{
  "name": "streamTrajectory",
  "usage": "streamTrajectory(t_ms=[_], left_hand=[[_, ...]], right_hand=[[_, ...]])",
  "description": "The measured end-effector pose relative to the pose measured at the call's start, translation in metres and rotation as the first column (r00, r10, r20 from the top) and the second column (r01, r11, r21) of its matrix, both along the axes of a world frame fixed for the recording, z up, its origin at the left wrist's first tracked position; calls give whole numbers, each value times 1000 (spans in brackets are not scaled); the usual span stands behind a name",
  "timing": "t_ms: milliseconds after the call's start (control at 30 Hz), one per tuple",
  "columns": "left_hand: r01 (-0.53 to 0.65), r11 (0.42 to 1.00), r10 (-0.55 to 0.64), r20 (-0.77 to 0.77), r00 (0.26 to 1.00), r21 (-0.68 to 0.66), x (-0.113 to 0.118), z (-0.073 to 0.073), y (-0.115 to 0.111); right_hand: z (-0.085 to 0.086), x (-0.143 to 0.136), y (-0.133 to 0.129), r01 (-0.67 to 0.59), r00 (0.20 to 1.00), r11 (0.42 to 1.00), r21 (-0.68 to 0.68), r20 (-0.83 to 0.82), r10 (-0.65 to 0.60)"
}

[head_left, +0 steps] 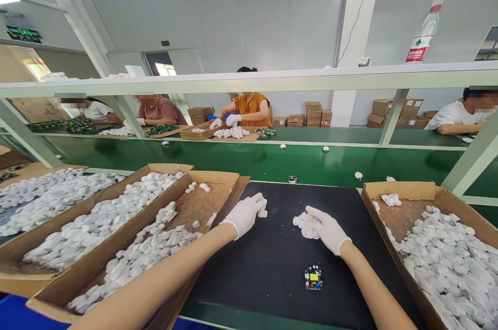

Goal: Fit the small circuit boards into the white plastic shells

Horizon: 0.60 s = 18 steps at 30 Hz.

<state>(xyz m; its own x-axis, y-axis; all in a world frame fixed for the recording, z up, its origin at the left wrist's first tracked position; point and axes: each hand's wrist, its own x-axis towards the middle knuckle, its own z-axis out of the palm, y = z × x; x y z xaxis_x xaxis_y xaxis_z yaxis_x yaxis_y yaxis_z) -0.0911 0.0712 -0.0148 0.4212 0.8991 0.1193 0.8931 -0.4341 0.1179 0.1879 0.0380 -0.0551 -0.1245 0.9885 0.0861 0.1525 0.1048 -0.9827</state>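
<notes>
My left hand [245, 216], in a white glove, is over the left part of the black mat [264, 267]. Its fingers are closed on a small white lump [263, 212]. Further right, my gloved right hand [330, 230] touches a small heap of white lumps [305, 224], its index finger stretched over them and its other fingers partly hidden. What the white lumps are made of I cannot make out. Nearer to me on the mat lies a small circuit board [313, 278] with a yellow block and other parts on it.
Cardboard trays with white lumps flank the mat: one tray [229, 178] at left, one tray [412, 191] at right. Beyond runs a green conveyor [218, 157] carrying a few small pieces. A shelf rail [295, 79] crosses above. Several people sit across, including one in orange [254, 107].
</notes>
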Motion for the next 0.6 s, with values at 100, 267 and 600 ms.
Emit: streamTrajectory(t_ms=[100,267,600], left_hand=[[-35,999,35,-37,999,11,1,0,0],[-69,997,70,-65,995,17,-1,5,0],[-5,1000,4,7,1000,27,-4,8,-3]], right_hand=[[8,1,-1,37,997,999,-35,69,-34],[21,8,-1,79,989,995,-60,127,-71],[27,-1,-10,89,965,994,-61,252,-71]])
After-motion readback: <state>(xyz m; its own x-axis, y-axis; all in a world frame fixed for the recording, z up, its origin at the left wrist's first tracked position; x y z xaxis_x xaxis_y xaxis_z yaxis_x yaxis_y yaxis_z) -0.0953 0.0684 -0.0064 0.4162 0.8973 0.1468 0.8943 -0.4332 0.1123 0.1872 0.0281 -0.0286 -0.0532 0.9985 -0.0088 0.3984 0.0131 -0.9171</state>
